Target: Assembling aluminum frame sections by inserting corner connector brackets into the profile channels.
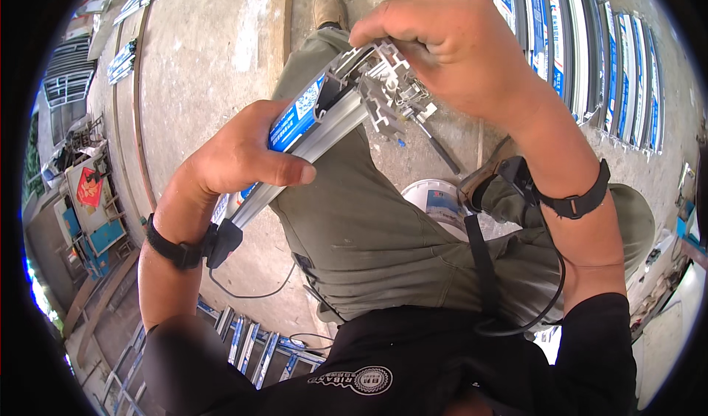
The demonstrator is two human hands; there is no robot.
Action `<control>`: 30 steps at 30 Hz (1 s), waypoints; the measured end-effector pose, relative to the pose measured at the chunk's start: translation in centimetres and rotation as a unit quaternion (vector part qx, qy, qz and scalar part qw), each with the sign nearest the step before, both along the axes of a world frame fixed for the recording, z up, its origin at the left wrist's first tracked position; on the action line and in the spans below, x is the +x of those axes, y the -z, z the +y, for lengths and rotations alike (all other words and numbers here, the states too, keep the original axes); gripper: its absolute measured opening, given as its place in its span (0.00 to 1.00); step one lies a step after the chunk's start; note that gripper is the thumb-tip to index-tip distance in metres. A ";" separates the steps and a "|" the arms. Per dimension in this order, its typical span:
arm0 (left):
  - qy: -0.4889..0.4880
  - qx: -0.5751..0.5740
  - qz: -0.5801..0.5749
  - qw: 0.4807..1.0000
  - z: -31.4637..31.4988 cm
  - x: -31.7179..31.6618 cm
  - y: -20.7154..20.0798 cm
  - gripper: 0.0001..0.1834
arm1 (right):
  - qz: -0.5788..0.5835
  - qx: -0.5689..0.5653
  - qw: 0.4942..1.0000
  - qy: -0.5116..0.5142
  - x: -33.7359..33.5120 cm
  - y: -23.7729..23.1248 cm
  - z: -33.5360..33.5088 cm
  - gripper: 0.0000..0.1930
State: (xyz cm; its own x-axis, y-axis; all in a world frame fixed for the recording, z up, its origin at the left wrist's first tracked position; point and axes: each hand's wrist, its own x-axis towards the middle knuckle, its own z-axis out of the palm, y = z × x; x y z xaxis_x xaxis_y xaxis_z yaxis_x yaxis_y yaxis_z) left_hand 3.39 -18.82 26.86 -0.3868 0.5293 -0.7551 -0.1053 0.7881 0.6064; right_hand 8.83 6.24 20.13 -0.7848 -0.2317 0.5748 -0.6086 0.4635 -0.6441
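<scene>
A long aluminium profile (324, 132) with blue-and-white protective film slants up across my left thigh, its cut end showing several channels and dark strips. My left hand (247, 150) is wrapped round its middle, thumb lying across the bare metal side. At the upper end, my right hand (450, 43) is curled over, with a fingertip touching the profile's edge; its thumb tip is hidden, and I cannot see whether it also pinches a small part. Just beyond that end, small metal fittings (417, 99) show, and a dark rod-like tool (440, 150) lies below them.
A white bucket (435, 198) stands between my legs. More film-covered profiles (549, 40) lie in rows at the upper right. A wooden beam (282, 25) runs along the floor ahead. Metal frames (251, 349) lie behind on the left, and a cart-like stand (92, 202) is at far left.
</scene>
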 end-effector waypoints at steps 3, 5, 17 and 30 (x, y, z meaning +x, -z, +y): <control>0.001 0.009 0.019 1.000 0.1 0.5 -0.1 0.28 | 0.014 0.039 0.999 0.030 -0.2 -0.3 0.8 0.12; 0.009 0.007 0.057 0.998 0.0 0.6 -0.1 0.26 | 0.034 0.076 0.995 0.063 0.3 -1.4 1.8 0.11; 0.005 -0.030 0.190 0.981 1.7 2.8 -0.5 0.29 | -0.345 -0.142 0.926 -0.061 2.5 -3.4 3.7 0.15; 0.009 -0.063 0.322 0.945 3.1 4.3 1.2 0.41 | -0.202 0.014 0.978 0.055 2.5 -0.3 2.0 0.19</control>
State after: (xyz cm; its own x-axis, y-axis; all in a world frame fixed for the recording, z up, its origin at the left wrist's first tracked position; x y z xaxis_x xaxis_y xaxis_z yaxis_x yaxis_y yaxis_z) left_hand 7.73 -15.71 25.67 -0.7792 0.4618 -0.4238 0.2673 0.8564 0.4418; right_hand 11.38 8.26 20.47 -0.9674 -0.1440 0.2082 -0.2531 0.5322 -0.8079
